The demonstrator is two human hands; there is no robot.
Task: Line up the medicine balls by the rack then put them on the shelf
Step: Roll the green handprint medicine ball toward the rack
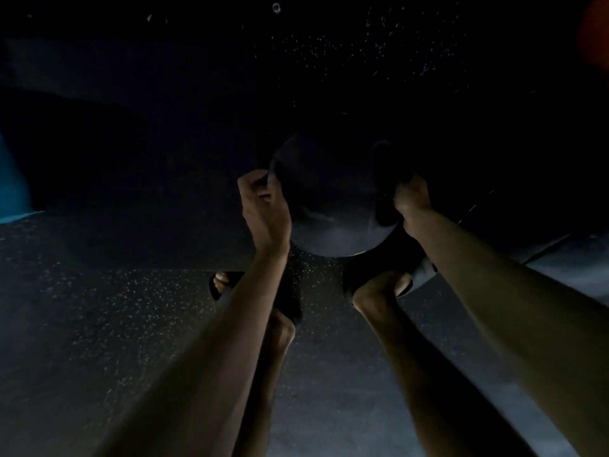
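The scene is very dark. A dark grey medicine ball (333,206) with two side handles hangs low over the floor, just ahead of my feet. My left hand (263,209) is closed around its left handle and my right hand (412,199) around its right handle. Both arms reach straight down and forward. The ball's upper half fades into shadow. I cannot make out the rack or the shelf.
Speckled dark rubber flooring (115,308) lies underfoot. My feet in dark sandals, the left foot (227,285) and the right foot (385,278), stand right below the ball. An orange object (596,34) shows at the top right, a blue shape (13,189) at the left edge.
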